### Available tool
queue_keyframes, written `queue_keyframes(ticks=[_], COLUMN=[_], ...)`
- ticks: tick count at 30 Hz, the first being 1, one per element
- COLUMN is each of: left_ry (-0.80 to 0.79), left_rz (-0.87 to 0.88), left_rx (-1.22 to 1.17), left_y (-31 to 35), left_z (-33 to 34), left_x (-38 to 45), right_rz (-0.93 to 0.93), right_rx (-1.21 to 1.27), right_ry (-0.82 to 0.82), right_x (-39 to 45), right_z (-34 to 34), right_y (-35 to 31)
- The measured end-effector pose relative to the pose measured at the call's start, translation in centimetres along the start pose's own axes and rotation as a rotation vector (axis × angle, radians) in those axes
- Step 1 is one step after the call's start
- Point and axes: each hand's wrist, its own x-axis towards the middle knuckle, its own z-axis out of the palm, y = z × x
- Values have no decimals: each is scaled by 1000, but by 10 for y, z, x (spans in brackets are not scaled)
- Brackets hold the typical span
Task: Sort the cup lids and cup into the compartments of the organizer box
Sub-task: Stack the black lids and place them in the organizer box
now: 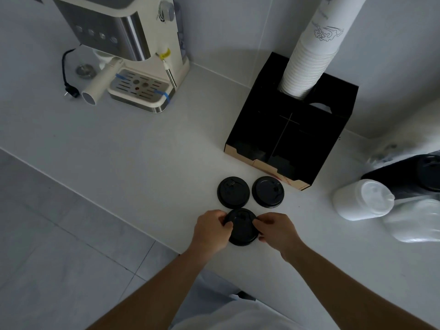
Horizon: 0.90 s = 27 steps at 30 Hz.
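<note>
Three black cup lids lie close together on the white counter (147, 158). The nearest black lid (242, 228) is gripped on both sides, by my left hand (210, 231) at its left rim and my right hand (277, 231) at its right rim. Beyond it sit a left lid (233, 192) and a right lid (268, 191), both flat and untouched. The black organizer box (295, 129) stands behind them with dark compartments open toward me. A tall stack of white paper cups (312, 55) rises from its back compartment.
An espresso machine (133, 46) with a black cord stands at the back left. At the right lie a sleeve of white lids (364, 198) in clear plastic and a bag of black lids (419, 172). The counter's edge runs diagonally at my left, above the tiled floor.
</note>
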Motion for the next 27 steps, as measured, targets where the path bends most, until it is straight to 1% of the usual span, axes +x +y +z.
queue_keyframes(ticks=[2,10,14,20,24,27], left_ry=[-2,-46,-28,-24,-13,-11], left_rz=[-7,-99,-110,-202,-235,-231], left_rx=[-11,-136,-171,-398,-532,-627], left_y=[1,-4,-1,0,0,3], left_z=[1,6,5,2,-2,-6], left_x=[1,2,0,-4,-4,-4], right_rz=[-12,27,18,-19,-40,-105], right_rx=[-30,134,169,207,236,168], right_ry=[18,-4,0,-23,-73,-50], right_x=[-1,-9,-11,-9,-11,-8], right_z=[3,3,1,-5,-9,-15], right_y=[0,1,1,-1,-7,-17])
